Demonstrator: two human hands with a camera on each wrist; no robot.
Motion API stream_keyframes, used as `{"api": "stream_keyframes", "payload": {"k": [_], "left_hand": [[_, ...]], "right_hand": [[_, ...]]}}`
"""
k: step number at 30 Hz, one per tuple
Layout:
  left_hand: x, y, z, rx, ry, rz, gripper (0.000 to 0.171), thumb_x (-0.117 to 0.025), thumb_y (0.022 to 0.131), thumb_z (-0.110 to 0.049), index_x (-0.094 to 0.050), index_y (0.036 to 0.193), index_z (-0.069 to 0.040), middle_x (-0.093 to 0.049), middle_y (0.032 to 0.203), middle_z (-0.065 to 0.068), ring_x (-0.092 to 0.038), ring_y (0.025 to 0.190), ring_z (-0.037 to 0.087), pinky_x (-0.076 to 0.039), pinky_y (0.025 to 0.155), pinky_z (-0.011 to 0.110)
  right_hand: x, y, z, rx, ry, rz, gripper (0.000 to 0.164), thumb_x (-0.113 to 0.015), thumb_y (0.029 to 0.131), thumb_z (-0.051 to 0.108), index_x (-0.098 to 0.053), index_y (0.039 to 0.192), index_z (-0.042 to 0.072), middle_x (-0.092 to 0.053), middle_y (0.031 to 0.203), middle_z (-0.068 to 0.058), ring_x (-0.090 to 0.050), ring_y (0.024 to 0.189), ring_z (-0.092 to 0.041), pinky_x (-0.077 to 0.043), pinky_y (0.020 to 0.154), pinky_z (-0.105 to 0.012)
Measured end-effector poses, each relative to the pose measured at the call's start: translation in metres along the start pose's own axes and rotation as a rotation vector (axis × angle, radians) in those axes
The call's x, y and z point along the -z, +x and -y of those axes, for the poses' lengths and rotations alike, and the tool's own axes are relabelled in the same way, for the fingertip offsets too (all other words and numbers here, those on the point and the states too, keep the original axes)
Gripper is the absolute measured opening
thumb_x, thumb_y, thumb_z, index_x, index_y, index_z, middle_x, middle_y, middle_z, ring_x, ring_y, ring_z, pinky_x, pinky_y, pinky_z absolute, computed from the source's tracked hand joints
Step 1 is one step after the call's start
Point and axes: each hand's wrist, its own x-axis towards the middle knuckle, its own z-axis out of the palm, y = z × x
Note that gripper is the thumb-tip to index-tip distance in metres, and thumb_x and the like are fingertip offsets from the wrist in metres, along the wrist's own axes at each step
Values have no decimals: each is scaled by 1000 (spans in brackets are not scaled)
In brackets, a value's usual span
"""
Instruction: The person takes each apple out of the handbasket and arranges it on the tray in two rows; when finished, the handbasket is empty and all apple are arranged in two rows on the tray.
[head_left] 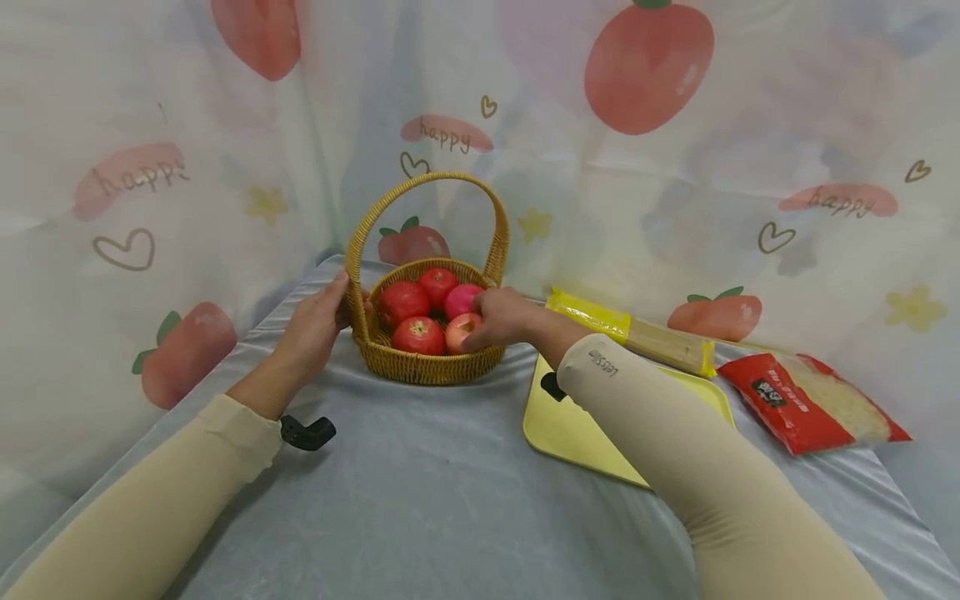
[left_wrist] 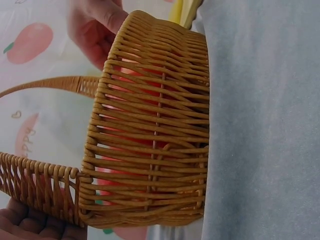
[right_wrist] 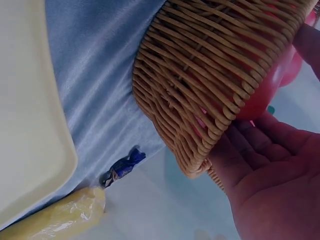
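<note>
A wicker basket (head_left: 427,367) with a tall hooped handle (head_left: 423,179) stands on the cloth, holding several red fruits. Among them are a red apple-like fruit (head_left: 417,336), a bright pink round one (head_left: 462,298) and a paler red apple (head_left: 459,332). My left hand (head_left: 318,321) holds the foot of the handle on its left side, fingers behind the weave. My right hand (head_left: 504,317) reaches over the right rim, thumb and fingers about the paler apple. The right wrist view shows its fingers (right_wrist: 250,142) inside the rim against red fruit; the weave hides part of that contact.
On the right lies a pale yellow tray (head_left: 577,442), partly under my right forearm. Behind it is a long yellow-ended packet (head_left: 663,346), with a red-and-clear bag (head_left: 817,408) farther right. A small dark-blue wrapped item (right_wrist: 123,166) lies beyond the basket. A printed curtain (head_left: 555,167) closes the back.
</note>
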Motion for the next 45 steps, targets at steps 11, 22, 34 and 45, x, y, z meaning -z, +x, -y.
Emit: {"api": "stream_keyframes", "payload": {"k": [11,22,34,45], "left_hand": [[-1,-1,0,11,14,-9,58,-44,108,-56,-57,122,-1,-61,108,-3,-60,108,12,-44,101,22],[-1,-2,-2,23,28,-24,63,-45,107,-57,-57,124,2,-63,108,-3,-61,111,14,-45,101,22],[-3,-1,0,17,9,-13,68,-45,107,-58,-53,127,6,-62,114,3,-61,106,11,-45,98,20],[0,-3,0,2,0,0,58,-44,108,-55,-57,120,0,-66,102,-6,-63,104,11,-46,95,20]], "right_hand": [[-4,8,4,-5,-87,10,36,-81,82,42,-63,81,11,-61,78,-2,-56,82,-23,-44,70,-31],[-8,8,1,37,-81,-40,37,-81,82,41,-60,75,12,-56,71,0,-54,75,-21,-43,66,-30],[-4,-5,-4,34,165,-112,46,-83,80,37,-69,117,15,-70,101,-1,-62,96,-21,-55,82,-32],[2,-13,-5,41,199,-222,53,-79,79,37,-66,124,12,-69,105,-2,-62,94,-21,-54,80,-33]]}}
